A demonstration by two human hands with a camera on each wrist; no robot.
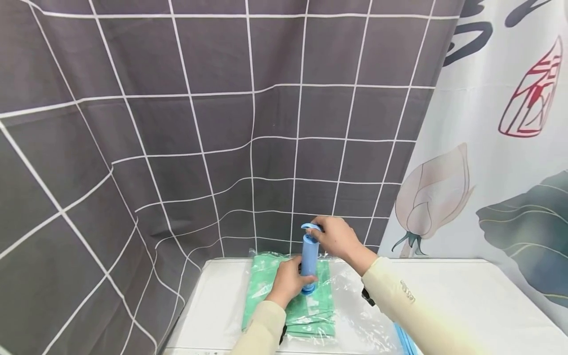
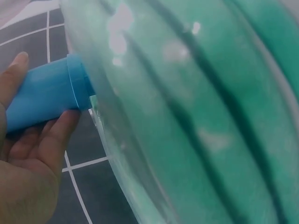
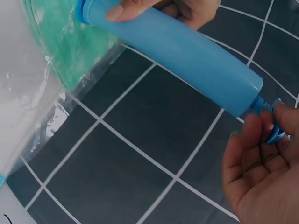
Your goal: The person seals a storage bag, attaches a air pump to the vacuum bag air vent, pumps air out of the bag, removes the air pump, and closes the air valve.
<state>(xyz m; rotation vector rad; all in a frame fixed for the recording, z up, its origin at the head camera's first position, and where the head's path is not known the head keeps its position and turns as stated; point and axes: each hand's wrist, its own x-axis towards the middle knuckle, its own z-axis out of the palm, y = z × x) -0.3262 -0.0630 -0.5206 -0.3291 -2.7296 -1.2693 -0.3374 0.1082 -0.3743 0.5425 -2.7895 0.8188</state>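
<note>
Grey cloth with a white grid [image 1: 177, 148] hangs behind and to the left of my white bench [image 1: 213, 305], and a flower-printed curtain [image 1: 488, 172] hangs at the right. On the bench lies a clear plastic bag [image 1: 350, 305] with folded green fabric [image 1: 262, 281] sealed inside it. My left hand [image 1: 289, 280] is wrapped round the lower part of a blue hand pump [image 1: 309, 259], which stands upright with its base pressed on the bag over the green fabric; the left wrist view shows my thumb and fingers [image 2: 56, 135] curled about the barrel just beside the plastic. To the right and above, my right hand [image 1: 335, 237] pinches the pump handle [image 1: 310, 227] at the top of the barrel, fingertips [image 3: 268, 119] closed on it. A blue strip [image 1: 406, 340] edges the bag at the lower right.
</note>
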